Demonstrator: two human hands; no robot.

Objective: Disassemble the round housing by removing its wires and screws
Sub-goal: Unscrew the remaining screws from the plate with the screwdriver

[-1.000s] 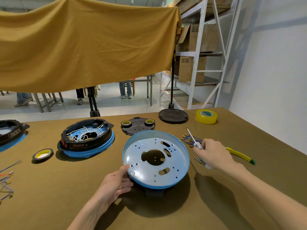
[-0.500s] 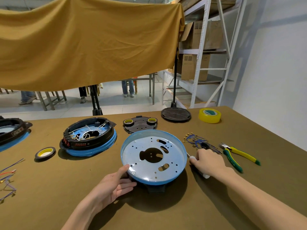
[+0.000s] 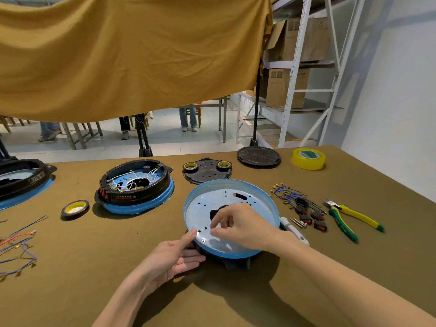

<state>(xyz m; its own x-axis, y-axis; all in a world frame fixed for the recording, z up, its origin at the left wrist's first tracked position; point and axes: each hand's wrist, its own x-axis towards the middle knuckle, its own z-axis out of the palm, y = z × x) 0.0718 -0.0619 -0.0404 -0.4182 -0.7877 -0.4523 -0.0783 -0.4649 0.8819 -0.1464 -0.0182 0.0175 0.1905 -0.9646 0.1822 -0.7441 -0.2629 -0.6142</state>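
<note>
**Round housing on bench, both hands engaged**

Item: round housing [image 3: 205, 208], blue rim, pale perforated metal plate facing up, set on a dark base at the near centre of the olive-brown table [image 3: 70, 291].

Left hand [image 3: 169, 258]: thumb extended, its tip touching the housing's near-left rim; the other fingers lie nearly straight along the dark base under the rim. Palm turned inward, forearm entering from the lower edge.

Right hand [image 3: 238, 225]: held over the plate, back of the hand up, wrist crossing the near-right rim. Thumb and forefinger drawn together in a pinch just above the plate; whether anything small sits between them cannot be made out. The remaining fingers are curled.

Obscured: the hand covers most of the plate's central opening. A white-handled screwdriver [image 3: 293, 230] lies just right of the housing, partly behind the wrist.

Adjacent: loose blue wires [image 3: 286, 194] with brass terminals, small black and red switches [image 3: 311, 218] and yellow-green pliers [image 3: 349, 218] to the right. A second housing [image 3: 136, 185] with its white wiring in place stands to the left; a third is cut off by the left edge.
</note>
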